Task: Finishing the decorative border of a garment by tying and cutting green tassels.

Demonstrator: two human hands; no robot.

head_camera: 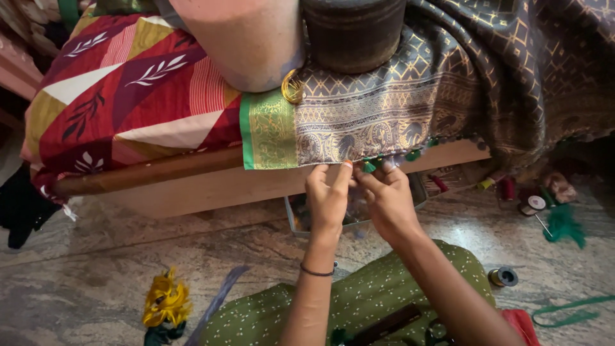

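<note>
A grey and gold patterned cloth [384,109] with a green end border [269,131] hangs over the edge of a bed. Small green tassels [369,166] run along its lower hem. My left hand [328,195] pinches the hem just left of a tassel, fingers closed on the fabric edge. My right hand [386,195] is right beside it, fingertips closed at the same spot of hem by the tassel. Whether a needle or thread is between the fingers is too small to tell. A dark band sits on my left wrist.
A dark round tin [353,32] and a pale bolster [246,38] weigh the cloth down on the red patterned bedsheet [128,90]. A metal tray [295,221] lies under the bed edge. Thread spools [506,189], a green tuft [564,224], a spool [503,277] and yellow thread [165,301] lie on the stone floor.
</note>
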